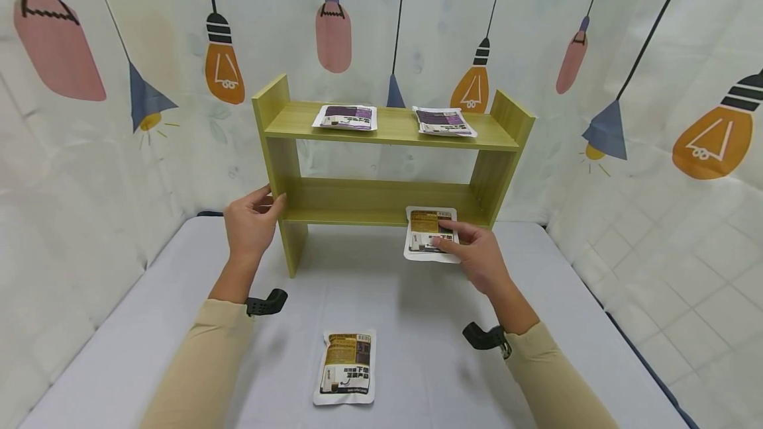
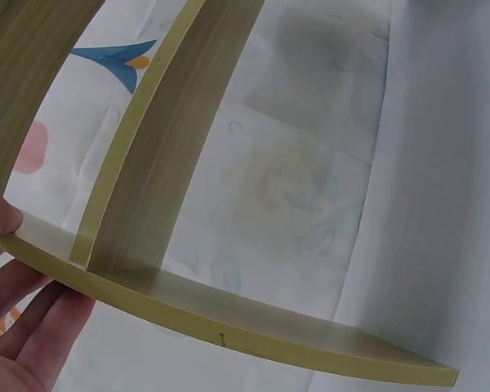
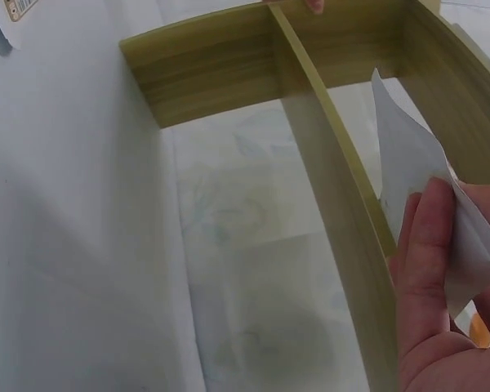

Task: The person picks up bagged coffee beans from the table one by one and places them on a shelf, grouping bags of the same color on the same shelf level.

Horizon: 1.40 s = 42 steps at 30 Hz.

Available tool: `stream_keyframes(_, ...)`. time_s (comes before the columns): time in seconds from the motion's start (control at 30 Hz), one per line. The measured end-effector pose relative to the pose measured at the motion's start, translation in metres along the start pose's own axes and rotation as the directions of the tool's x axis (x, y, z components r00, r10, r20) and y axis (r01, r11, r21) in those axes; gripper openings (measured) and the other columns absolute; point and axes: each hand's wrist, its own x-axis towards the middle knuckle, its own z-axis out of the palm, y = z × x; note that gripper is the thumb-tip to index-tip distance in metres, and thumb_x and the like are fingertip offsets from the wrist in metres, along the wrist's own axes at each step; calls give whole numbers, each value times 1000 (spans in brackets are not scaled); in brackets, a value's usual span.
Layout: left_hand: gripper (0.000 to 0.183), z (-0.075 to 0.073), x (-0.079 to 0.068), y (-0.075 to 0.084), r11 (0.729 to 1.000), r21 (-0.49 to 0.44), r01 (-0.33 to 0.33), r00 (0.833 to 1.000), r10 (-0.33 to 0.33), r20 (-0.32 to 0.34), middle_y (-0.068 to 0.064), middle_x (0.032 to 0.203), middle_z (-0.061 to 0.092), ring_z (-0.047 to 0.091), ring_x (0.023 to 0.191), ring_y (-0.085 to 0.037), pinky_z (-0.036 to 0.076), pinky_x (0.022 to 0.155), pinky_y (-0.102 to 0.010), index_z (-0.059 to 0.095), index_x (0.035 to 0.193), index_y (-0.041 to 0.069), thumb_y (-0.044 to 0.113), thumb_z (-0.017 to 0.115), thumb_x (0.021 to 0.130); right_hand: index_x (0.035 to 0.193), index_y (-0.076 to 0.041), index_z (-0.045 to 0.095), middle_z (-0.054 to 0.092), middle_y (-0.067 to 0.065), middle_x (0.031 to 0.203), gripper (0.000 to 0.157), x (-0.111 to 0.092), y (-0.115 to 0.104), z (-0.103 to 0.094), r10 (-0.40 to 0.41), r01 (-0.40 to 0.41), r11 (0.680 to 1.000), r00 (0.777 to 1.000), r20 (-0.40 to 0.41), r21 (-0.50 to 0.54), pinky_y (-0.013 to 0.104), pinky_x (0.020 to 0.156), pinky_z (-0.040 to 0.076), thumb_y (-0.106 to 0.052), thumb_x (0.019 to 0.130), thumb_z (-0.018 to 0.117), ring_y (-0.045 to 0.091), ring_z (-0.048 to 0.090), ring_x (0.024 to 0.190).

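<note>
beige sleeves (image 1: 199, 359), right fingers (image 3: 426, 253) pinching pouch (image 1: 426, 225), left fingers (image 2: 57, 331) gripping shelf (image 1: 381, 200)

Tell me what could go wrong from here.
1. The held packet, pinched by the right hand, overlaps the front edge of the lower shelf in the head view; it might catch there if pushed inward.
2. The two packets on the upper shelf lie near its front edge, so a knock could slide one off.
3. The left hand grips the left side panel; a pull might shift the unit.
</note>
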Motion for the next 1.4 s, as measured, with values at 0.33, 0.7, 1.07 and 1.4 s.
stream_keyframes(0.33, 40, 0, 0, 0, 1000, -5, -1, 1000, 1, 1, -19, 110, 78, 76, 91, -35, 46, 66, -2, 70, 132, 10, 30, 69, 97, 136, -9, 68, 60, 16, 141, 53, 2, -3, -1, 10, -10, 1000, 1000, -3, 7, 19, 78, 56, -15, 85, 84, 21, 62, 112)
stream_keyframes(0.7, 41, -1, 0, -1, 1000, 9, 14, 1000, -15, 8, -18, 109, 78, 76, 90, -34, 46, 66, -3, 69, 133, 13, 34, 68, 98, 149, -7, 53, 51, 21, 148, 76, -2, -4, -9, -67, 62, 997, 985, 159, 40, 20, 86, 57, 2, 80, 84, 22, 60, 118)
stream_keyframes(1.07, 41, -1, -1, -1, 1000, 0, 12, 1000, -12, 3, -17, 110, 78, 76, 91, -34, 46, 66, -3, 69, 133, 13, 33, 69, 97, 154, -6, 46, 49, 25, 150, 84, -5, -3, -12, -96, 86, 995, 968, 231, 52, 22, 86, 58, 7, 79, 82, 14, 66, 111)
stream_keyframes(1.4, 40, 0, 0, 0, 1000, -6, -1, 1000, 1, -3, -17, 110, 78, 76, 90, -34, 46, 66, -3, 70, 132, 12, 31, 69, 97, 152, -8, 50, 54, 23, 146, 81, -1, -3, -11, -103, 108, 994, 980, 171, -16, 20, 84, 57, 2, 79, 85, 19, 63, 115)
